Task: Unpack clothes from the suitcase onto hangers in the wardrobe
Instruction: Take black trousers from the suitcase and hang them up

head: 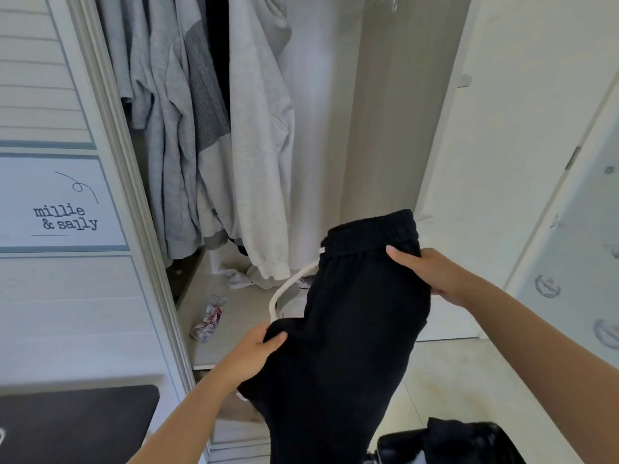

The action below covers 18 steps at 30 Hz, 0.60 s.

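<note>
A person holds a pair of black trousers [351,329] up in front of the open wardrobe [385,112]. The left hand [258,349] is closed on the dark cloth at its lower left edge, thumb on top. The right hand [425,272] pinches the right side just under the elastic waistband, thumb laid across the front. A white drawstring [288,289] loops out from the waistband and hangs down between the two hands.

Inside the wardrobe hang grey and white garments [207,112], crowded to the left. On the wardrobe's floor lie a crumpled white cloth [241,277] and a small printed packet [209,321], its print too small to read.

On the panel at left a sign [63,202] reads "millie & sally" in typewriter letters beneath a curled line. At the bottom right edge a black suitcase [449,443] is partly in view.
</note>
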Each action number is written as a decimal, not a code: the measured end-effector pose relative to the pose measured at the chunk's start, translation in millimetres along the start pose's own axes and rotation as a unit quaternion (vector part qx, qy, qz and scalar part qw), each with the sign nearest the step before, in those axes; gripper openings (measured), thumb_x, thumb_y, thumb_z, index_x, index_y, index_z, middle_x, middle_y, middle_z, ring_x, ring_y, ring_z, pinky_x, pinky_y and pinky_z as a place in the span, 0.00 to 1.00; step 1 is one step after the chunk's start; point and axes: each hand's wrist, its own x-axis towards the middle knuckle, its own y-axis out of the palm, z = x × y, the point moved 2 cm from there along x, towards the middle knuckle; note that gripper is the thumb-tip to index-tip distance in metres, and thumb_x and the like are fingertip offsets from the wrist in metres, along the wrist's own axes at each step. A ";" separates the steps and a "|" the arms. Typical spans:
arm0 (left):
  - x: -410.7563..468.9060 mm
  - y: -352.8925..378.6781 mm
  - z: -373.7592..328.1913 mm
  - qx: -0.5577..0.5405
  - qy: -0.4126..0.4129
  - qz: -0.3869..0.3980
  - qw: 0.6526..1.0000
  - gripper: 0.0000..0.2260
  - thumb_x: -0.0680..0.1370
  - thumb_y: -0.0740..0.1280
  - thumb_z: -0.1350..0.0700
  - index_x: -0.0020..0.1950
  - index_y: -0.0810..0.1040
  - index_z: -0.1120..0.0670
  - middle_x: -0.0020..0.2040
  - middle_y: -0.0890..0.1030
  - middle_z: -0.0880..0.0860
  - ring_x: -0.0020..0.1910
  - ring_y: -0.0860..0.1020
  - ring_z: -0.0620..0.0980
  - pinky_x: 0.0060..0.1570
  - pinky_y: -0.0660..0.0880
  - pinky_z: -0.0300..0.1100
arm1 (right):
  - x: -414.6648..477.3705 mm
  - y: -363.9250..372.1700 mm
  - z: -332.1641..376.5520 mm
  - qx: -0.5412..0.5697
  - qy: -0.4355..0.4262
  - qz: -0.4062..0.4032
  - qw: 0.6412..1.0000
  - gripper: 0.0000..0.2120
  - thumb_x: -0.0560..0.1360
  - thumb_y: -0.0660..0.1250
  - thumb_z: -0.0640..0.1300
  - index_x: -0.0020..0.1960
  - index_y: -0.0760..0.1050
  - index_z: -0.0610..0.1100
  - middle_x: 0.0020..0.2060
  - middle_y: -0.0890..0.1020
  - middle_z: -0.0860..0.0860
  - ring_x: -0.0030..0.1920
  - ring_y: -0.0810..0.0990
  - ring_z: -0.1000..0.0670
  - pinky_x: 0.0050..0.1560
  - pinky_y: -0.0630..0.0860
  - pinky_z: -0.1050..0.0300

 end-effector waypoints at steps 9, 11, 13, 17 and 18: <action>1.1 -18.1 -42.4 -0.231 -0.031 0.106 0.967 0.22 0.75 0.70 0.55 0.68 0.70 0.44 0.63 0.78 0.48 0.60 0.79 0.49 0.56 0.76 0.45 | -7.4 26.1 -90.1 0.214 0.076 0.211 0.951 0.30 0.71 0.62 0.68 0.60 0.80 0.47 0.61 0.80 0.46 0.62 0.79 0.44 0.64 0.71 0.42; -1.2 -24.7 -33.5 -0.152 -0.044 0.163 0.974 0.36 0.72 0.74 0.61 0.72 0.60 0.39 0.68 0.72 0.45 0.64 0.75 0.47 0.57 0.77 0.44 | -6.9 28.0 -95.1 0.209 0.049 0.200 0.956 0.25 0.69 0.73 0.56 0.60 0.80 0.42 0.62 0.79 0.42 0.61 0.78 0.42 0.66 0.70 0.43; -4.9 -33.8 -28.6 -0.104 -0.052 0.194 0.974 0.43 0.71 0.74 0.64 0.73 0.56 0.35 0.70 0.68 0.44 0.65 0.73 0.48 0.58 0.77 0.45 | -6.5 25.1 -89.0 0.267 0.011 0.185 0.946 0.21 0.74 0.70 0.46 0.64 0.76 0.39 0.63 0.78 0.41 0.62 0.78 0.41 0.63 0.75 0.46; -9.3 -51.8 -37.7 -0.113 -0.080 0.171 0.976 0.31 0.75 0.66 0.69 0.69 0.67 0.39 0.65 0.75 0.50 0.60 0.78 0.52 0.52 0.79 0.46 | -2.4 30.9 -72.9 0.283 -0.036 0.218 0.933 0.21 0.76 0.66 0.40 0.68 0.71 0.41 0.64 0.77 0.43 0.64 0.76 0.42 0.57 0.77 0.50; -8.8 -54.8 -38.2 -0.119 -0.089 0.171 0.974 0.29 0.75 0.64 0.70 0.68 0.70 0.41 0.64 0.76 0.52 0.59 0.79 0.54 0.52 0.79 0.47 | -0.7 34.9 -71.0 0.213 -0.026 0.249 0.945 0.23 0.75 0.68 0.39 0.69 0.70 0.44 0.64 0.77 0.46 0.64 0.76 0.43 0.59 0.77 0.49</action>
